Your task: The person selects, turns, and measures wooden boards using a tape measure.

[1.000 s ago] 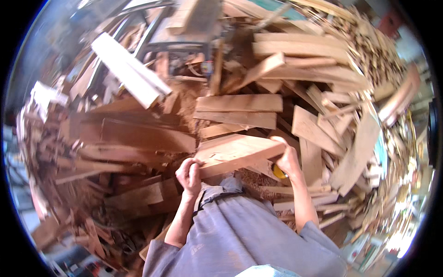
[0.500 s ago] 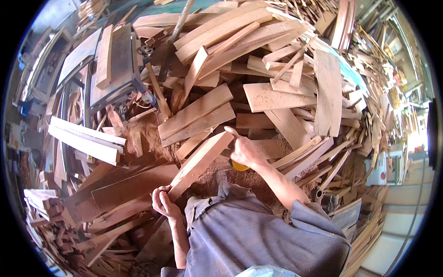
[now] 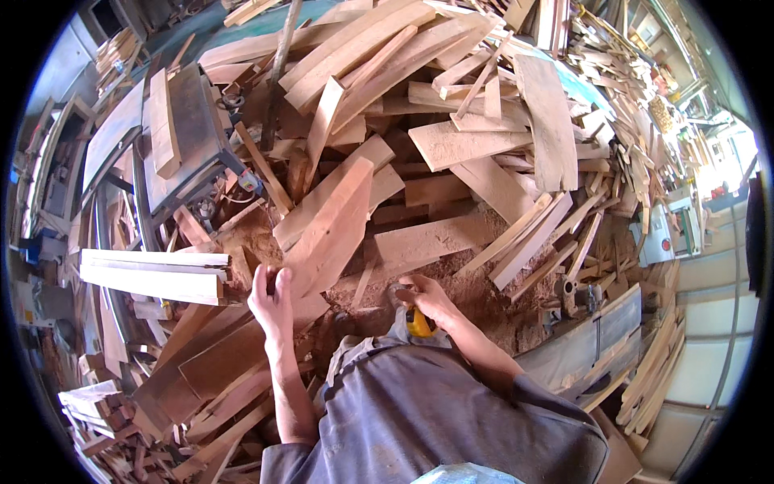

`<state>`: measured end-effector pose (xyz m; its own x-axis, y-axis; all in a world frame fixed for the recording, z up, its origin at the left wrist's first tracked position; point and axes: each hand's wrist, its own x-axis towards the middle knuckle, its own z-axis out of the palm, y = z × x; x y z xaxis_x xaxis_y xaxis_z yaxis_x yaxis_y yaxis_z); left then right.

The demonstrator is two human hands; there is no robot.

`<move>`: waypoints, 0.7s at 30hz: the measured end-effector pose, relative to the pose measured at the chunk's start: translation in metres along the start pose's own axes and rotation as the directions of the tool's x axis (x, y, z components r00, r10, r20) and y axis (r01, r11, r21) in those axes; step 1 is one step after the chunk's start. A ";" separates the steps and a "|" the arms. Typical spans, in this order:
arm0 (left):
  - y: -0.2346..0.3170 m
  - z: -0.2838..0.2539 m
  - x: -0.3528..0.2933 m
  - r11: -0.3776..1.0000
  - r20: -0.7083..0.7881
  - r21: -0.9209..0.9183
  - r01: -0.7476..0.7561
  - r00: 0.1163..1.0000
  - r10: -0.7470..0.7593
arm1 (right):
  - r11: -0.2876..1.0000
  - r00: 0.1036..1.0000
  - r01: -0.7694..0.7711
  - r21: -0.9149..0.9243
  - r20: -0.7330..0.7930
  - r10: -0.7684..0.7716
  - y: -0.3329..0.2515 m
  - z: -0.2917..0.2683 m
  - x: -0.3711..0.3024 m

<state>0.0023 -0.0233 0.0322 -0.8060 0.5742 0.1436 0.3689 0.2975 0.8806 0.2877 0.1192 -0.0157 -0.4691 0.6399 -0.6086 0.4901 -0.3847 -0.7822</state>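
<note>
A pale wooden board (image 3: pixel 332 234) rises at a slant in front of me, its upper end pointing away over the pile. My left hand (image 3: pixel 272 305) is closed at the board's lower left edge; its fingers partly hide the contact. Close to my waist, my right hand (image 3: pixel 427 300) has its fingers curled around a yellow tape measure (image 3: pixel 419 324), which shows beneath the palm. The right hand is apart from the board.
Loose boards (image 3: pixel 435 246) and offcuts are heaped ahead over sawdust. A dark machine table (image 3: pixel 193 121) with a beam (image 3: pixel 164 129) on it stands far left. White-faced strips (image 3: pixel 153 274) lie left of my left hand. A grey panel (image 3: pixel 580 343) is at right.
My right hand has left the board's far end and drawn back to my waist with the tape measure. The board has swung up and turned, its wide face now showing. My left hand has risen.
</note>
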 end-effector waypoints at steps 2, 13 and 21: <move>0.007 -0.014 0.018 0.972 0.091 0.183 -0.145 0.987 0.130 | 0.998 0.999 -0.037 0.047 -0.024 0.038 0.008 0.010 -0.009; 0.067 0.077 0.116 0.697 0.618 0.485 -0.528 0.771 0.154 | 0.962 0.966 0.059 0.267 -0.257 0.012 0.079 0.031 -0.038; 0.098 0.163 0.148 0.661 0.669 0.517 -0.544 0.738 0.084 | 0.946 0.948 0.027 0.324 -0.309 0.079 0.120 -0.005 -0.061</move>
<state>-0.0051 0.2153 0.0656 -0.2543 0.9594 -0.1217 0.9214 0.2786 0.2708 0.3787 0.0375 -0.0722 -0.1788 0.7817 -0.5975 0.2129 -0.5622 -0.7991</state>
